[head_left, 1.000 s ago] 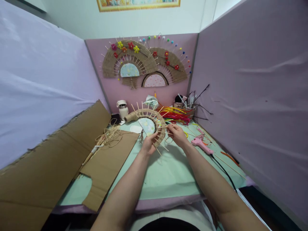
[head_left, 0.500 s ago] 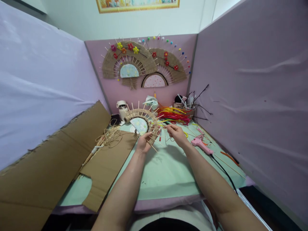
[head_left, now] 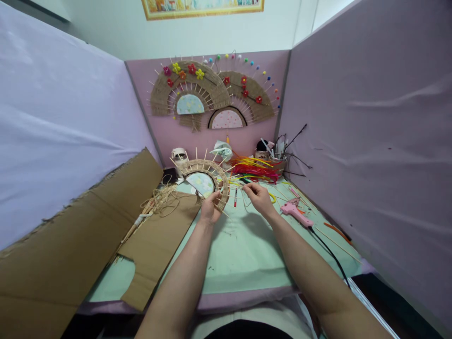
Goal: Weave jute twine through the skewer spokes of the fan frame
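**Twine fan held in the left hand, strand pinched in the right**

The step in hand looks like winding twine in and out of the sticks of a small half-round fan (head_left: 212, 165). It is held over the tabletop (head_left: 243, 263), in front of the pipe cleaners (head_left: 254, 169). The left hand (head_left: 210, 209) grasps its lower right end, by the woven band; the right hand (head_left: 259, 197) has its fingertips pinched together, apparently on a thin strand of twine (head_left: 244, 201). In my judgement, the next move calls for a steady left grip and light, even tension, since the thin sticks could bend or the strand slip.

Counted: one fan in hand, with one patterned half-disc (head_left: 199, 182); its sticks overlap too much to count surely. Two large fans hang behind, one left (head_left: 158, 99) and one right (head_left: 261, 89). The left one bears six flowers (head_left: 191, 68); the right one, at least four. There is one pink glue gun (head_left: 295, 214), one white bottle (head_left: 179, 155) and two cardboard pieces, one upright (head_left: 88, 207), one flat (head_left: 165, 226). The pipe cleaners are too tangled to count.
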`<act>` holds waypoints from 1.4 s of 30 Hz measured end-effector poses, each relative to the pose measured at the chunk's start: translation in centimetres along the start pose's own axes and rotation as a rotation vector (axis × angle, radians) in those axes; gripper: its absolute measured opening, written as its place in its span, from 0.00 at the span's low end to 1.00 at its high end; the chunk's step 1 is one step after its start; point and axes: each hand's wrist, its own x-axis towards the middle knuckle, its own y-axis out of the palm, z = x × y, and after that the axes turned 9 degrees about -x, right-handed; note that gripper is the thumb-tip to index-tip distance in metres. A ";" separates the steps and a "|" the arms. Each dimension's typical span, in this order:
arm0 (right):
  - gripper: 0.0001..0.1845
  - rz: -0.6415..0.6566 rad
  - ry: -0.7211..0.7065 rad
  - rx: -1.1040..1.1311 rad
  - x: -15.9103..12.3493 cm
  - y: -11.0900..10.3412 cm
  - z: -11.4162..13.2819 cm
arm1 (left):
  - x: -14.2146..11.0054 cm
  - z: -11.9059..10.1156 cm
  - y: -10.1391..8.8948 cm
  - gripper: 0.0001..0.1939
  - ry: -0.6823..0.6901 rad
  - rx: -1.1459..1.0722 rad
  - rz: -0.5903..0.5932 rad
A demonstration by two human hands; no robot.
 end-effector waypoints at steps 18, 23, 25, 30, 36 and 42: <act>0.13 0.397 0.046 0.165 -0.6 1.2 0.5 | 0.0 0.9 0.3 0.09 0.039 -0.034 -0.073; 0.14 0.455 0.042 0.215 -0.7 1.4 0.2 | -0.2 0.9 0.3 0.14 0.003 -0.006 -0.061; 0.14 0.482 0.039 0.216 -0.7 1.5 0.2 | -0.3 1.0 0.4 0.15 -0.008 0.025 -0.045; 0.15 0.526 0.002 0.159 -0.7 1.6 0.5 | -0.4 1.1 0.4 0.14 -0.010 0.062 -0.056; 0.15 0.505 0.037 0.146 -0.5 1.1 0.0 | 0.0 0.5 0.4 0.11 0.059 -0.010 -0.111; 0.15 0.336 0.073 0.104 0.0 0.3 -0.3 | 0.4 -0.5 0.3 0.07 0.167 -0.088 -0.155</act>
